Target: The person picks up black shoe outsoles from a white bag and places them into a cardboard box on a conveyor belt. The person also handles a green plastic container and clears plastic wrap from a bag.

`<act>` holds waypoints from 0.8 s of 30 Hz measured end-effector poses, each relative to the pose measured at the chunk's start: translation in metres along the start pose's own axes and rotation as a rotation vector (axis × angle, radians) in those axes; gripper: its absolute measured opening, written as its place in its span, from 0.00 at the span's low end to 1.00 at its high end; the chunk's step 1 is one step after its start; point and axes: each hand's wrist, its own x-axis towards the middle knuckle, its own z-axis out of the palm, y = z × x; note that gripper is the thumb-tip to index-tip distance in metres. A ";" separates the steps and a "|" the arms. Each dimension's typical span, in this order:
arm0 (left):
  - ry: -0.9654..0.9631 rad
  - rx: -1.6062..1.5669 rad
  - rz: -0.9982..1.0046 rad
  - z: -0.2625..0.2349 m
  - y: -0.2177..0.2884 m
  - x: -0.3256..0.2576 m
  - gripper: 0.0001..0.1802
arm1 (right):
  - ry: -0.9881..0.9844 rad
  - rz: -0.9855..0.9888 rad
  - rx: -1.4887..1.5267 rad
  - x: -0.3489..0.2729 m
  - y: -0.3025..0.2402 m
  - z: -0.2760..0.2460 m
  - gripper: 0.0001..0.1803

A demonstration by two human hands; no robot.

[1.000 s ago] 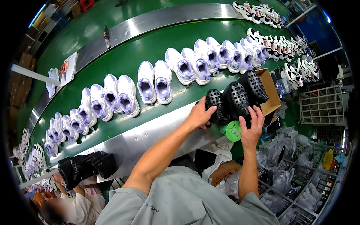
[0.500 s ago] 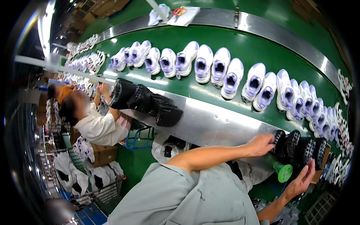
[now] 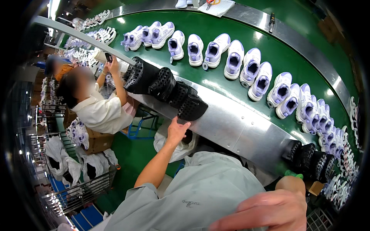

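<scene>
My left hand (image 3: 177, 131) reaches to the near end of a row of black, dotted, shoe-shaped pieces (image 3: 192, 108) on the steel ledge. Its fingers are apart, the tips at or just touching the lower edge of the closest piece. My right hand (image 3: 266, 208) is raised close in front of my body, blurred and large, with fingers stretched toward the left and no object visible in it. Several similar black pieces (image 3: 307, 156) stand at the ledge's right end, beside a green round item (image 3: 293, 174) partly hidden by my right forearm.
White and lilac sneakers (image 3: 233, 59) line the green belt (image 3: 162, 69) beyond the steel ledge (image 3: 227, 123). At left a person (image 3: 102, 111) in a white top holds a dark phone-like object (image 3: 108, 57). Wire carts (image 3: 81, 196) hold white bagged things. A screwdriver-like tool (image 3: 271, 23) lies on the far rail.
My left hand has moved left from the right-hand black pieces to the left-hand row. My right hand has pulled back from those pieces toward my body. The view has shifted.
</scene>
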 end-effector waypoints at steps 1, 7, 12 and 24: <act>0.010 -0.037 -0.004 -0.004 -0.007 0.002 0.46 | 0.040 0.017 0.041 0.003 0.008 0.020 0.11; -0.061 -0.267 -0.156 -0.017 -0.006 0.005 0.50 | -0.035 0.246 0.370 0.027 0.025 0.056 0.11; 0.329 -0.039 0.125 -0.052 0.004 0.040 0.40 | -0.064 0.491 0.240 -0.015 0.039 -0.005 0.15; 0.770 0.074 0.380 -0.144 0.030 0.072 0.39 | -1.593 1.379 -0.842 -0.255 0.039 -0.012 0.15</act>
